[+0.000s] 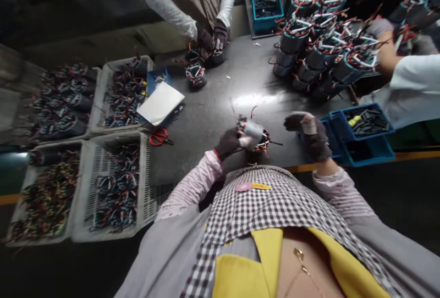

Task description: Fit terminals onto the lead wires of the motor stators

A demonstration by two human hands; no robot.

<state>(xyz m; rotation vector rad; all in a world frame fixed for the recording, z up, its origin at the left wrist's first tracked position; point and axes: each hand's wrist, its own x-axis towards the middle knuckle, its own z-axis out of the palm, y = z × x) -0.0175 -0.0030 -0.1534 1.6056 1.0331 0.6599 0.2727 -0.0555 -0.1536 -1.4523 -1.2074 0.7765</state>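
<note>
My left hand (229,144), in a dark glove with pale fingertips, is closed around a motor stator (253,132). This is a grey metal cylinder with wire windings at its ends, tilted on its side above the table's near edge and slightly blurred. Orange and white leads and a dark sleeve stick out at its right end. To the right, my right hand (310,136), also gloved, hovers apart from the stator and beside the blue bins. Its fingers point left and look parted, with nothing visible in them.
Red-handled scissors (159,136) and a white paper pad (161,103) lie left on the table (220,101). Plastic crates (144,174) of wired parts stand farther left. Stacked stators (295,36) and blue bins (360,137) are at right. Co-workers' hands work opposite and at right.
</note>
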